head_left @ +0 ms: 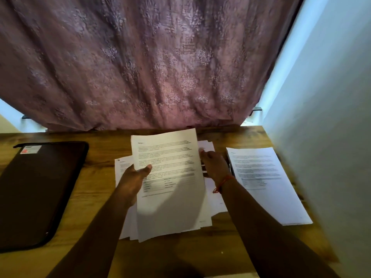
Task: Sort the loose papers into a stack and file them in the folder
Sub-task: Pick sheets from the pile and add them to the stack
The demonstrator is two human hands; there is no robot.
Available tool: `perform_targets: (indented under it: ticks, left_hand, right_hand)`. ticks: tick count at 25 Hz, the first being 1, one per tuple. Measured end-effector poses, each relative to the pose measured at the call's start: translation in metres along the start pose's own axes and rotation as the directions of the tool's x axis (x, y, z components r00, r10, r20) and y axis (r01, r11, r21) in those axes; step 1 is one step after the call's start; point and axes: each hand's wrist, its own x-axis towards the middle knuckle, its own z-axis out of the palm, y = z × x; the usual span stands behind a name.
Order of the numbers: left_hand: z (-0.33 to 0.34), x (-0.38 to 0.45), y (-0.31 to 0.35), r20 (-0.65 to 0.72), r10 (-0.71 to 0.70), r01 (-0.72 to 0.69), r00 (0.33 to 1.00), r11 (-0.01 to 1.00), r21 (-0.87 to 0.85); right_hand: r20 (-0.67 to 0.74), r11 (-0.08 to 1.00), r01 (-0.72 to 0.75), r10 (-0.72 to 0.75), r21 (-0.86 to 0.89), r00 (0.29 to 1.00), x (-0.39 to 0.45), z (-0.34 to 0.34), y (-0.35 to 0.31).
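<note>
hands number two: left hand (pixel 135 178) and right hand (pixel 213 164) pinch one printed sheet (pixel 170 177) above one loose pile (pixel 215 199), between one dark folder (pixel 38 193) and one neat stack (pixel 267 183).

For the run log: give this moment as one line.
left hand holds top sheet | right hand at edge | folder closed

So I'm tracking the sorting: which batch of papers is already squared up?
The right stack, beside the right hand. The middle pile under the held sheet is fanned out.
</note>
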Motion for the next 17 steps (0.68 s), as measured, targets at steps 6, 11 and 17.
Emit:
perform_targets:
  ticks: [6, 11, 17]
  left_hand:
    - [0.005, -0.01, -0.019, -0.038, -0.01, 0.008, 0.999, 0.999, -0.035]
    - [-0.002, -0.016, -0.019, -0.033, 0.016, -0.017, 0.999, 0.999, -0.045]
    - [-0.019, -0.012, -0.014, -0.01, 0.033, -0.033, 0.999, 0.998, -0.054]
  right_hand:
    - [-0.167, 0.627, -0.093, -0.061, -0.773, 0.984, 0.022, -0.034, 0.073]
    - [-0.133, 0.459, -0.027, -0.2, -0.888, 0.971, 0.026, -0.021, 0.078]
    - [-0.196, 0.423, -0.036, -0.343, -0.906, 0.918, 0.019, -0.013, 0.073]
